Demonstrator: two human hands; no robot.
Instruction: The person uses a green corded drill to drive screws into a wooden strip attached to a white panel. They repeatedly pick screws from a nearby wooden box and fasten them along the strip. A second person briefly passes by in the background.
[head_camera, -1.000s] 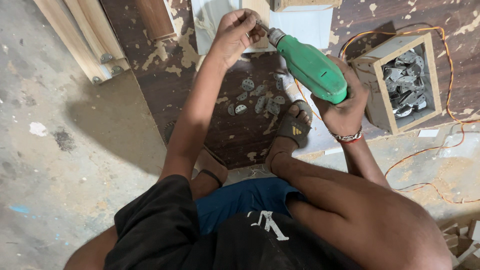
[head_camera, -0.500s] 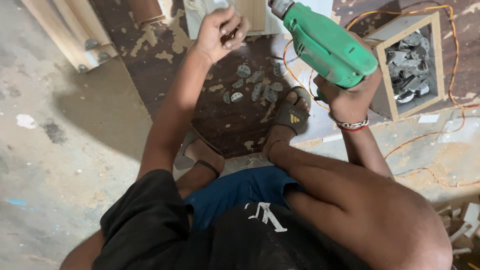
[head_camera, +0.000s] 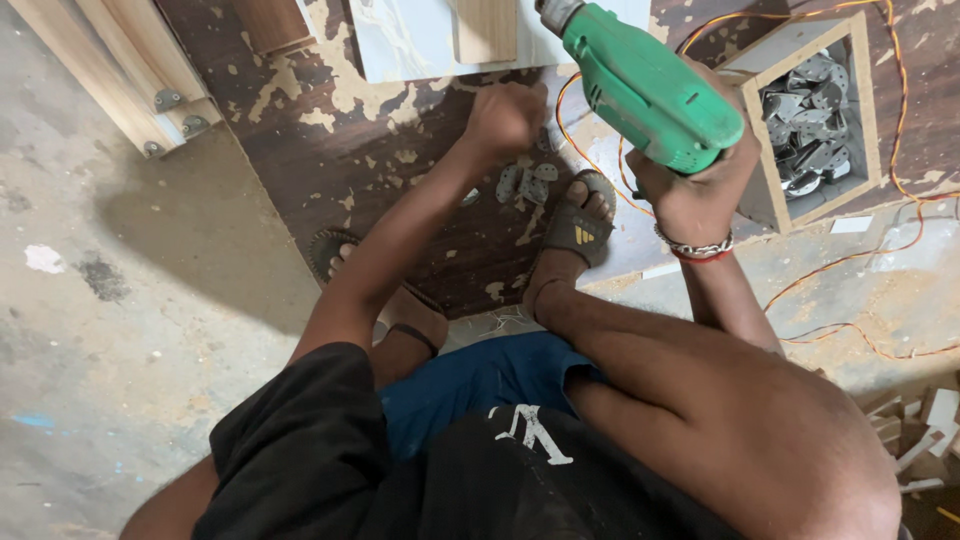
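Right hand (head_camera: 700, 195) grip wrapped tight on handle of green drill (head_camera: 645, 85), at 1 o'clock, nose up. Drill looks heavy, stiff, hard plastic; best hold at handle. Left hand (head_camera: 505, 120) closed fist over small metal plates (head_camera: 525, 183) at 12 o'clock; contents cannot tell.

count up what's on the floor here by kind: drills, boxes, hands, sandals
Green drill, held in the right hand: 1
Wooden box of metal brackets: 1
Hands, with the left hand closed above the loose metal pieces: 2
Sandals in view on the feet: 2
Total: 6
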